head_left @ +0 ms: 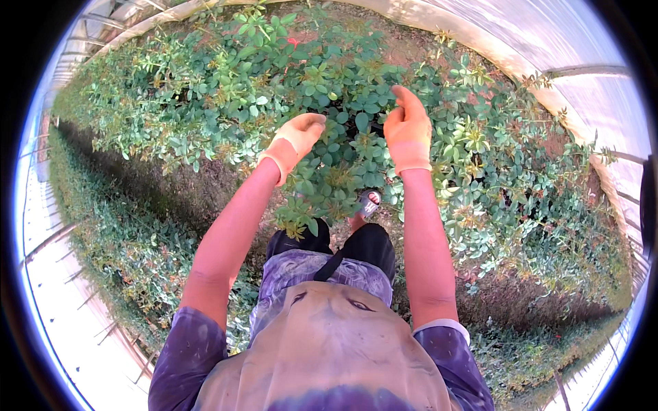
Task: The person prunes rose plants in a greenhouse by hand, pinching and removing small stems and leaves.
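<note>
My left hand (296,140), in an orange glove, reaches into the leafy bush (329,151) in front of me. Its fingers are bent and drawn together toward the thumb; leaves hide whatever lies between them. To the right, my right hand (410,133) wears a matching glove and is raised at the bush's other side. Its fingers stretch away from me, with a gap between them, and nothing shows in its grasp. Between the two hands are green leaves and a dark hollow among the stems. A small red flower (294,42) stands beyond my left hand.
More bushes (480,137) run left and right in a long row. Behind me lies a bare soil path (507,298), with another planted row past it. Pale plastic sheeting (507,34) on curved ribs arches over the far side. My shoe (370,200) shows below the bush.
</note>
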Demonstrator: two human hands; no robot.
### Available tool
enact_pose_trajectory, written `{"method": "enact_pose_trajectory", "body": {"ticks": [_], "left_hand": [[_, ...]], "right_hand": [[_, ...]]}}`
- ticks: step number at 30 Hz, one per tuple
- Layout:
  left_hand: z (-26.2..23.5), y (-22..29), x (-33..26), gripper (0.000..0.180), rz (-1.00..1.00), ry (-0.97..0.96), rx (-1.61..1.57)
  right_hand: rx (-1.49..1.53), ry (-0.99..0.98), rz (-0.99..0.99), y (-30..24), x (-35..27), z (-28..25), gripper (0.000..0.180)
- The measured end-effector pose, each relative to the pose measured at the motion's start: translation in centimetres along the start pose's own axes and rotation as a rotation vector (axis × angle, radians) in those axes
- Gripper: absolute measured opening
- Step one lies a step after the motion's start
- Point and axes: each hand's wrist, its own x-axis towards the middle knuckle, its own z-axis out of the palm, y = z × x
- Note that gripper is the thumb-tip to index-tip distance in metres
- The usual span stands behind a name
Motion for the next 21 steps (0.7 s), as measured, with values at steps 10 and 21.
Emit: {"method": "enact_pose_trajectory", "body": {"ticks": [10, 21], "left_hand": [[-0.4, -4.6, 21.4, 0.063, -0.343, 0.062, 0.019], [-1.0, -9.1, 20.1, 0.068, -0.121, -0.018, 0.347]], "right_hand": [[0.02, 0.064, 0.519, 9.6, 2.9, 24.5, 0.048], [0.485, 0.335, 0.609, 16.2, 2.3, 28.7, 0.024]]}}
